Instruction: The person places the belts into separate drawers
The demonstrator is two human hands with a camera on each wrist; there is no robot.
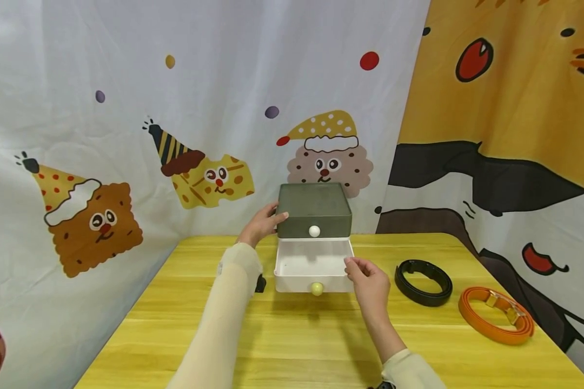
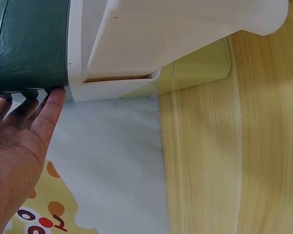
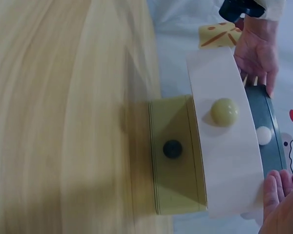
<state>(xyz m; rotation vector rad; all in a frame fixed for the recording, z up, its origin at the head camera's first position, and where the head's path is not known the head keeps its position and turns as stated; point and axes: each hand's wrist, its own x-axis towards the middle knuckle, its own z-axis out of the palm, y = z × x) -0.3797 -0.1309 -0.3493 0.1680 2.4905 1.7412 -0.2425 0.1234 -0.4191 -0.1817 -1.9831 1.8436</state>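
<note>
Head view: the left hand [image 1: 264, 222] rests against the left side of the dark green top drawer [image 1: 292, 229], fingers extended, its grip unclenched. The right hand [image 1: 372, 283], fingers loosely bent and its grip slack, is at the right edge of the white drawer [image 1: 297, 284] — whether it touches, I cannot tell. That drawer, with its yellow-green knob [image 1: 317, 289], juts out beneath the top one; the right wrist view shows an olive bottom drawer [image 3: 178, 190] below. On the bench [image 1: 311, 346], to the right, lie a coiled black belt [image 1: 422, 298] and an orange belt [image 1: 493, 332].
</note>
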